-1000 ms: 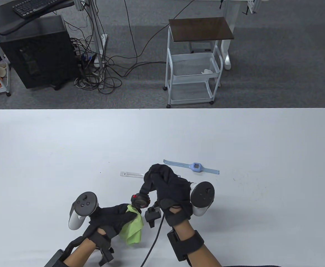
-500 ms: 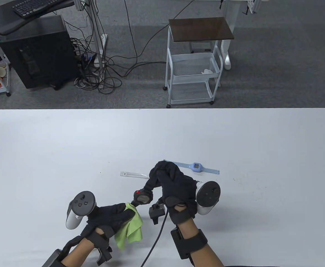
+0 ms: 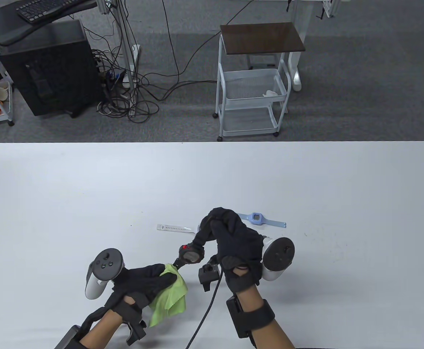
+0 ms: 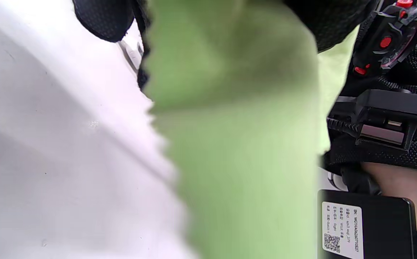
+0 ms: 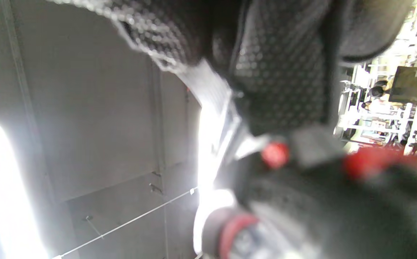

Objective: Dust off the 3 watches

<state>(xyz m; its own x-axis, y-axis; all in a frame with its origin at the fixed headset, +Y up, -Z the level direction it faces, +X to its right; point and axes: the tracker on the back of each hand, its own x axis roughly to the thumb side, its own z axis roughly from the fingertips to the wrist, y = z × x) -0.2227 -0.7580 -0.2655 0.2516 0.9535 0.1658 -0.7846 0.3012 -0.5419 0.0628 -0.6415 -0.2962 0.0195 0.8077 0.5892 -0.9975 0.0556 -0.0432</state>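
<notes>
My right hand (image 3: 208,227) grips the upper strap of a black watch (image 3: 191,253) with red buttons and holds it above the table. Its lower strap runs down into a green cloth (image 3: 170,296), which my left hand (image 3: 162,275) pinches around the strap end. The left wrist view is mostly filled by the green cloth (image 4: 237,144), with the black watch (image 4: 388,32) at the top right. In the right wrist view the black watch (image 5: 302,201) is a close blur under my gloved fingers (image 5: 266,54). A light blue watch (image 3: 257,218) and a white watch (image 3: 173,228) lie flat beyond my right hand, which partly hides the white one.
The white table (image 3: 88,189) stretches wide on all sides of the hands. A black cable (image 3: 206,309) trails from my right wrist to the near edge. Beyond the far edge stand a white trolley (image 3: 251,94) and a black computer tower (image 3: 48,69) on the floor.
My right hand has carried the black watch to the right and a little away from me, drawing its lower strap through the cloth. The left hand has barely moved.
</notes>
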